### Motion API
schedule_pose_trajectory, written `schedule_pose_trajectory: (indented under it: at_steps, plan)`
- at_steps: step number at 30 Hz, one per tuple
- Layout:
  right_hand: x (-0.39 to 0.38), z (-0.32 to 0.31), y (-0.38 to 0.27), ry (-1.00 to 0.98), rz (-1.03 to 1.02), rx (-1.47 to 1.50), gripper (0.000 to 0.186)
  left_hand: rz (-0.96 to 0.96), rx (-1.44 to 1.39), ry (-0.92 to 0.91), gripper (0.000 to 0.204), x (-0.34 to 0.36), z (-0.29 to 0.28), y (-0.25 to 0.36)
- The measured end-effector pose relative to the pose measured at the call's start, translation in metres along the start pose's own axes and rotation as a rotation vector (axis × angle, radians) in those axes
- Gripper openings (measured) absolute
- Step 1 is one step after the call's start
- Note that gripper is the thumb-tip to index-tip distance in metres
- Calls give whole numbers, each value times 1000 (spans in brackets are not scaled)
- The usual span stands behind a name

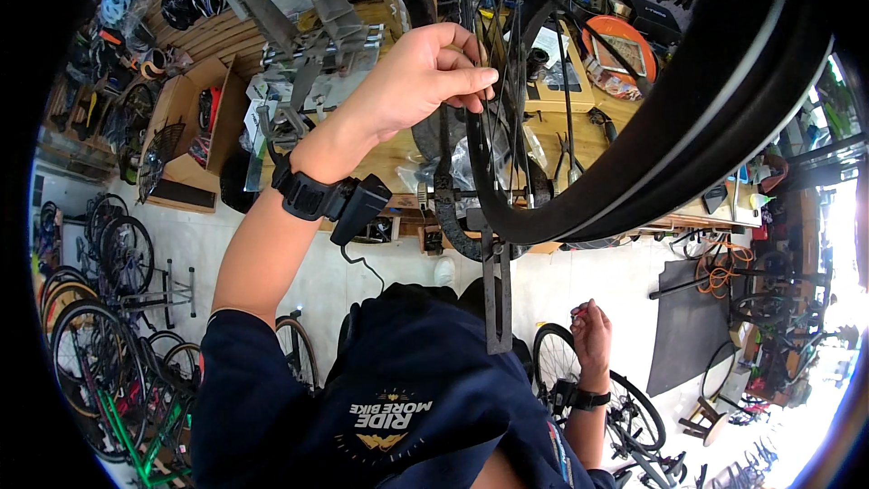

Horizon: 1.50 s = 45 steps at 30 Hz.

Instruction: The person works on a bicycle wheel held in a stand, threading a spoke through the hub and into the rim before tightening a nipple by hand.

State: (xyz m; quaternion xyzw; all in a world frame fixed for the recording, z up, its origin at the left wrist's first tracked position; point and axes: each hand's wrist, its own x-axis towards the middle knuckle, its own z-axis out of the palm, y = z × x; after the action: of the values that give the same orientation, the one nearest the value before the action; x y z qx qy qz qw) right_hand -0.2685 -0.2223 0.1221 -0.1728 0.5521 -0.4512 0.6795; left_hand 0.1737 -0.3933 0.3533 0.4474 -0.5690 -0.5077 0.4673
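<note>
A bicycle wheel with a black tyre (615,190) stands upright in a metal truing stand (497,290), seen almost edge-on. My left hand (434,77) reaches up to the wheel's left side, its thumb and forefinger pinched on a thin spoke (490,131); the other fingers are curled. A black strap with a small device (330,202) is round my left wrist. Down at my right side, away from the wheel, my right hand (592,337) has its fingers curled in; whatever they may hold is too small to make out. Another strap (579,396) circles that wrist.
Behind the wheel is a wooden workbench (380,158) with metal parts, plastic bags, an orange round tray (625,47) and a yellow box (570,95). A cardboard box (213,113) stands left. Several bicycles (100,371) line the left floor; a dark mat (688,326) lies right.
</note>
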Motion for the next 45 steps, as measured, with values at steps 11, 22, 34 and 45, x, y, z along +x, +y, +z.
schedule_pose_trajectory:
  at_steps: [11, 22, 34, 45]
  plan:
    - [1, 1, 1, -1, -2, 0, 24, -15, 1, 15, 22, 0, 0, -1]
    - [3, -1, -16, -39, -4, -52, 27, 50, 78, 25, 21, 2, 2, -6]
    - [8, 0, -14, -45, 30, -37, 25, 34, -52, 37, 10, 4, 6, -3]
    - [13, 2, -10, -89, 54, -27, 25, 33, -318, -118, 16, -7, 23, 73]
